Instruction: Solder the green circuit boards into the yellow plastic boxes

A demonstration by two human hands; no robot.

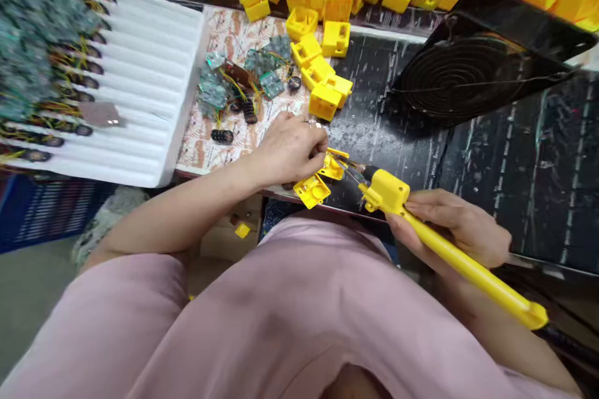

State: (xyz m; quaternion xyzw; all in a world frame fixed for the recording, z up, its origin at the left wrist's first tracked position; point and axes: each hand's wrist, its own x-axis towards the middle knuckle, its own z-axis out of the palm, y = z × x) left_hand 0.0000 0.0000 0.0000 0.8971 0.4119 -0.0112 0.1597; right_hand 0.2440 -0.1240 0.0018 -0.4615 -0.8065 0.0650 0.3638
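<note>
Loose yellow housings [322, 68] and circuit boards [262, 72] crowd the bench's near edge; right hand [456, 227] grips a soldering iron [449, 252], tip aimed left at the left hand's [290, 149] pinched housing [333, 165].

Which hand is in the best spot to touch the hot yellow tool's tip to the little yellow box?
Probably the right hand. It already grips the yellow soldering tool, whose tip points at the small yellow housing. The left hand is busy pinching that housing at the table edge.
</note>
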